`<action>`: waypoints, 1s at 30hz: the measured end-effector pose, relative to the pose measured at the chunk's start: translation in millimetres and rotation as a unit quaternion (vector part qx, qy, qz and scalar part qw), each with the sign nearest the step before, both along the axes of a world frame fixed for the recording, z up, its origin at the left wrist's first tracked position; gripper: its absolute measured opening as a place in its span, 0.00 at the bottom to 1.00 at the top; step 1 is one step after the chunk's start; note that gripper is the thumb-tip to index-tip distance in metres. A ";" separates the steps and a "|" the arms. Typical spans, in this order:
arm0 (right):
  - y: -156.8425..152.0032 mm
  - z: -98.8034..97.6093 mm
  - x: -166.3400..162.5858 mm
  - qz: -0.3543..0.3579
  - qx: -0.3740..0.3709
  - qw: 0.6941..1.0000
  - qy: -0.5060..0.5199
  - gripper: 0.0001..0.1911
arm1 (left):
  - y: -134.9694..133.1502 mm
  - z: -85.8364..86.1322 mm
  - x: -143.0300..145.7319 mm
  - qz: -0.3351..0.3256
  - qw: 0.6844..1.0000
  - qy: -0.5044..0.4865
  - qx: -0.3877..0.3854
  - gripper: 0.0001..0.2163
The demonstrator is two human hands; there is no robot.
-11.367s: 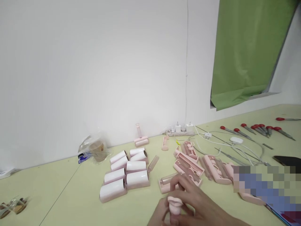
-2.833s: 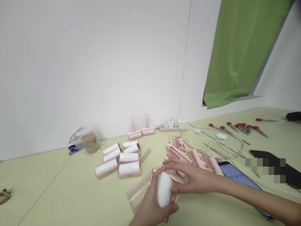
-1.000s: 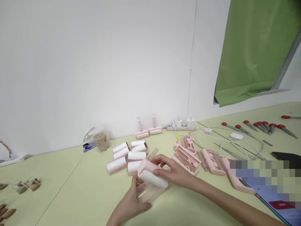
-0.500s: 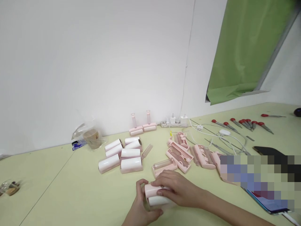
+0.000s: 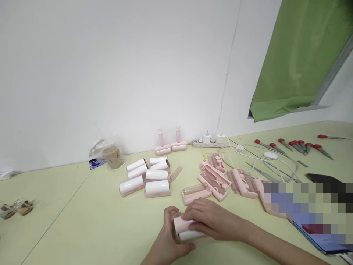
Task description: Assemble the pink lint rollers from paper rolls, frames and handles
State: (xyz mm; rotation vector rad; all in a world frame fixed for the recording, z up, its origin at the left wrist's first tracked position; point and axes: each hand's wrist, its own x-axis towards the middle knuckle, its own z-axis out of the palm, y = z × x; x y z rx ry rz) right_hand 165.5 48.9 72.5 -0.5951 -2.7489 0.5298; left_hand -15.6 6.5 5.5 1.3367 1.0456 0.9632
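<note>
Low in the head view, both my hands are on a lint roller (image 5: pixel 184 224) with a pink casing and a white roll. My left hand (image 5: pixel 168 235) curls round its left end, fingers above and thumb below. From the right, my right hand (image 5: pixel 211 219) wraps over the pink casing and hides much of its right side. Just beyond lies an open pink lint roller casing (image 5: pixel 194 195) with a clear handle inside. Several white sticky rolls (image 5: pixel 157 187) lie in a group farther left. A loose clear handle (image 5: pixel 175 173) rests beside them.
Two lint rollers (image 5: pixel 178 145) stand with handles upright by the wall. More open pink casings (image 5: pixel 239 182) lie at right, near a power strip (image 5: pixel 208 143), cables and several red-handled tools (image 5: pixel 298 145). A phone (image 5: pixel 320 239) is at far right, a bagged cup (image 5: pixel 111 154) at left.
The view has shifted slightly, so the table things sit a little farther right. Both hands keep hold of the lint roller, whose open left end shows more now.
</note>
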 end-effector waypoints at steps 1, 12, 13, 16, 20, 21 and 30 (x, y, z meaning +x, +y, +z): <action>-2.7 -3.3 0.5 -0.009 0.003 1.000 0.002 0.12 | 0.1 0.2 -0.3 -0.004 1.000 0.003 0.011 0.30; 107.3 12.0 -40.7 -0.130 0.033 0.988 -0.074 0.14 | -2.3 0.6 -5.9 -0.015 0.988 0.119 0.097 0.26; 121.3 10.3 -44.2 -0.125 0.029 0.988 -0.088 0.14 | -2.7 1.3 -6.0 -0.010 0.989 0.118 0.094 0.27; 142.9 8.6 -41.8 -0.117 0.017 0.986 -0.118 0.13 | -2.7 2.1 -5.4 0.001 0.992 0.098 0.076 0.29; 124.3 29.8 -14.0 -0.112 -0.006 0.986 -0.122 0.16 | -0.6 1.4 -5.3 -0.002 0.996 0.070 0.060 0.29; 113.7 38.1 -5.7 -0.103 -0.012 0.987 -0.122 0.17 | -0.2 1.2 -5.4 -0.005 0.996 0.063 0.059 0.28; 29.0 75.6 13.8 0.008 0.138 0.959 -0.247 0.06 | -0.3 3.8 -6.4 -0.008 0.997 0.062 0.036 0.23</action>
